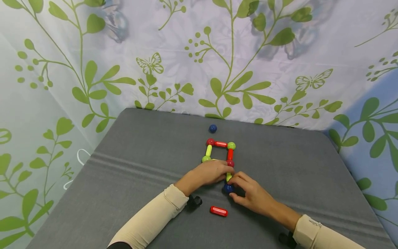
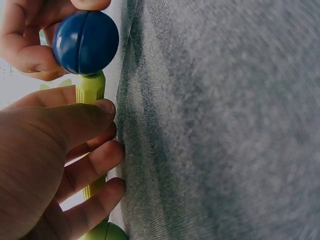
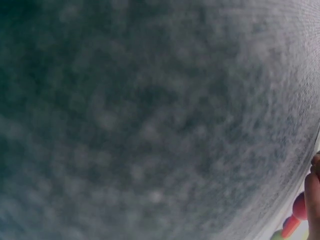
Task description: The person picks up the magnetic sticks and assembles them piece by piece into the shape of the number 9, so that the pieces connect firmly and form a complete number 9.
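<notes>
A square of magnetic rods and balls lies on the grey surface in the head view. Its corners are a red ball (image 1: 210,142), a green ball (image 1: 231,146), a second green ball (image 1: 206,159) and a second red ball (image 1: 230,163). From that last corner a yellow-green rod (image 1: 229,176) runs toward the person, ending at a blue ball (image 2: 86,42). My left hand (image 1: 212,172) pinches this rod between thumb and fingers and partly hides the square's near side. Fingers and thumb of my right hand (image 1: 256,195) grip the blue ball.
Nearer the person lies a loose red rod (image 1: 219,211). Beyond the square sits another blue ball (image 1: 212,128). A leaf-patterned curtain (image 1: 186,69) hangs behind the grey table (image 1: 149,145). Mostly blurred grey cloth (image 3: 150,110) fills the right wrist view.
</notes>
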Motion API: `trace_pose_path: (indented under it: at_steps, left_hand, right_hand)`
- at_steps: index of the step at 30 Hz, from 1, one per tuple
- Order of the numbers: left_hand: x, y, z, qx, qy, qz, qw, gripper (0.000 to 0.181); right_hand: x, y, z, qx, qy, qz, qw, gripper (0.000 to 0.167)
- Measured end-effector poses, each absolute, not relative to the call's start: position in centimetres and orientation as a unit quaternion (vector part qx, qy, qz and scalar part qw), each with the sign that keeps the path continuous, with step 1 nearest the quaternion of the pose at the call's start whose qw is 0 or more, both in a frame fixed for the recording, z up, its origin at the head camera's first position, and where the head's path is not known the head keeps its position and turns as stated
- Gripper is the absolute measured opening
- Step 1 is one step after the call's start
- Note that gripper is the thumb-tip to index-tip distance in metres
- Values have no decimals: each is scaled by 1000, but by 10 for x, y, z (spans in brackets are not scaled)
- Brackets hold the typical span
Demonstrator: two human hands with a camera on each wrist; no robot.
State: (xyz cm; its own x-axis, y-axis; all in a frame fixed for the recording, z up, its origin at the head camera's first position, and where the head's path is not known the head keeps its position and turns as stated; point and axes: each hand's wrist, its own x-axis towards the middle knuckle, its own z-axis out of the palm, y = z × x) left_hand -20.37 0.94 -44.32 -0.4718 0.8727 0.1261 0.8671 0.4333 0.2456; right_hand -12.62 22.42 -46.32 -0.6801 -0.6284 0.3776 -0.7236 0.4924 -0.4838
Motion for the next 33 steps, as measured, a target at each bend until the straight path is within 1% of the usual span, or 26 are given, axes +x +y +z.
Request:
trace_pose_path:
  at_steps: [14,19,25,30,33]
  left_hand:
    - [-206,10,-446,515,846,137,16,26]
    - [-205,9,-445,512,849,132,18,25]
    - [-204,8,-444,505,852,134,22,25]
    - [-202,4,-443,500,853,148,28,28]
    - [-201,-1,-440,487,858,157,36,31]
  right_hand:
    - [-127,219,-466,390,-865,308,75,42]
    - [-128,216,-465,401,-856,314,86,44]
    - [-128,216,-465,407,-855,311,84,45]
    - [-128,216,-467,407,-855,309,90,47]
    - [-128,216,-466,401,-859,308,81,46]
